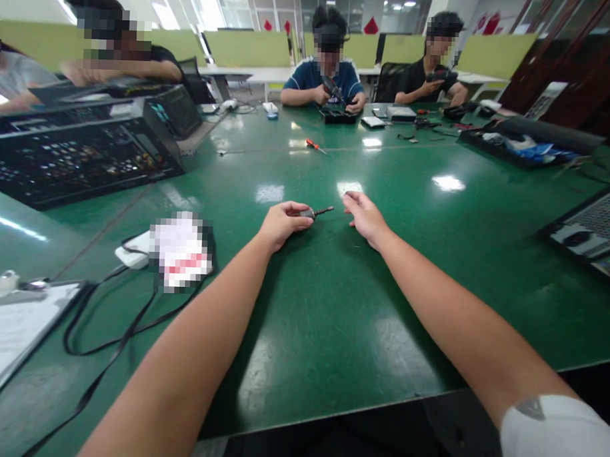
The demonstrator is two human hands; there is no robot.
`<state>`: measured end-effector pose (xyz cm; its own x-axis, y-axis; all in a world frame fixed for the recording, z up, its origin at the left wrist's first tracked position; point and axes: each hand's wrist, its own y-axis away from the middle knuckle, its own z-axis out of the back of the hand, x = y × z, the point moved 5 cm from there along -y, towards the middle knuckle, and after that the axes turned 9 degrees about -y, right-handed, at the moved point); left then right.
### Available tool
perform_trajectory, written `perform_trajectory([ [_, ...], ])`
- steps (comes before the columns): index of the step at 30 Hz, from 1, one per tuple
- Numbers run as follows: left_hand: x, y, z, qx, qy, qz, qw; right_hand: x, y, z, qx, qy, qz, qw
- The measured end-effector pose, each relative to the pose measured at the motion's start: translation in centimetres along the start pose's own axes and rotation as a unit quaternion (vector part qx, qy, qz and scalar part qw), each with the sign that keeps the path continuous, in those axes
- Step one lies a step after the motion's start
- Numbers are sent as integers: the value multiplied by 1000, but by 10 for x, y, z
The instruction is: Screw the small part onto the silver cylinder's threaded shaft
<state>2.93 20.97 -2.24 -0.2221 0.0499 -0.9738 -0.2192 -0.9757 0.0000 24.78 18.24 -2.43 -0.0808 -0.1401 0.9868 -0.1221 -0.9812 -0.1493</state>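
Note:
My left hand (284,222) grips a small, round metal part between thumb and fingers, just above the green table (322,302). From this metal part with a thin shaft (321,211), the shaft points right, toward my other hand. My right hand (366,217) is a short way off the shaft's tip and does not touch it. Its thumb and fingertips are pinched together; whatever may be between them is too small to make out.
A badge on a black lanyard (181,251) and a clipboard (21,338) lie at left. Black computer cases (88,147) stand behind them. An orange screwdriver (315,146) lies ahead. Another person (323,76) works across the table. A perforated metal case (592,225) sits at right.

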Motion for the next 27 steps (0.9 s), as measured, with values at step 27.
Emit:
perform_trajectory([
  [27, -15, 160, -37, 225, -41, 1, 974, 110, 241, 8, 255, 48, 278, 925],
])
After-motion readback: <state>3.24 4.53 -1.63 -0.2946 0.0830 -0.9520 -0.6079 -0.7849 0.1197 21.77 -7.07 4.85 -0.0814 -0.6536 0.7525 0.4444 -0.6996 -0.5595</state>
